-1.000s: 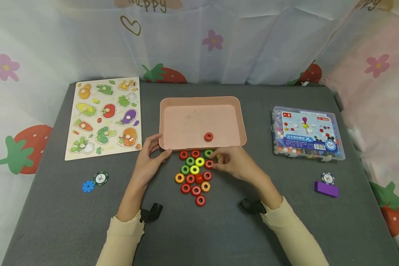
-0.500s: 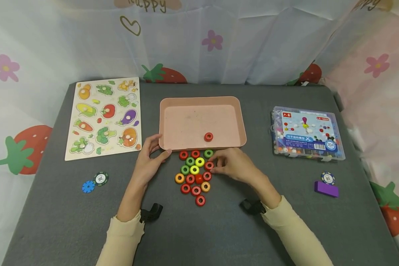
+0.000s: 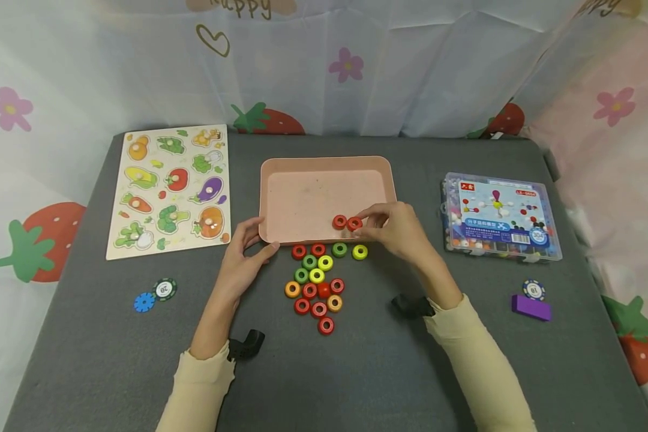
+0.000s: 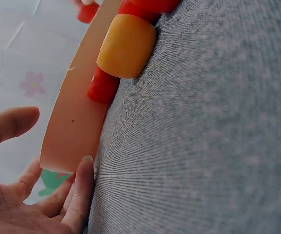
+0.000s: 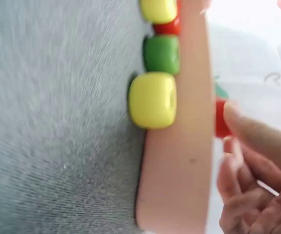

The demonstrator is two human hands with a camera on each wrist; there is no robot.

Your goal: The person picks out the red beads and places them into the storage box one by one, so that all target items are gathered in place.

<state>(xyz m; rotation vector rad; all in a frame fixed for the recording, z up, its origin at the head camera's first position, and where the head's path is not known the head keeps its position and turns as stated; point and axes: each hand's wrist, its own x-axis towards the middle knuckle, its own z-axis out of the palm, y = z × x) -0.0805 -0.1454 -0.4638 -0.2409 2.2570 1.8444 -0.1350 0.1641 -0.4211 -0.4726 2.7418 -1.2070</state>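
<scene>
My right hand point(image 3: 399, 233) pinches a red ring-shaped bead point(image 3: 349, 226) between thumb and fingers, just above the front right part of a shallow pink tray point(image 3: 302, 195). Beside it, another red bead point(image 3: 339, 228) lies in the tray. The right wrist view shows the held red bead point(image 5: 221, 119) beyond the tray wall. My left hand point(image 3: 237, 264) touches the tray's front left corner with nearly straight fingers, its thumb held apart, holding nothing. Several red, green, yellow and orange beads lie on the grey cloth before the tray, including a yellow bead point(image 3: 360, 258) nearest my right hand.
On the left lie a vegetable puzzle board point(image 3: 156, 204), a blue disc point(image 3: 144, 302) and a dark poker chip point(image 3: 164, 281). To the right are a clear case of model parts point(image 3: 499, 216), another chip point(image 3: 533, 282) and a purple block point(image 3: 530, 308).
My right hand has lifted a red bead from the group and carried it forward over the tray, uncovering the yellow bead. The left hand stays at the tray corner.
</scene>
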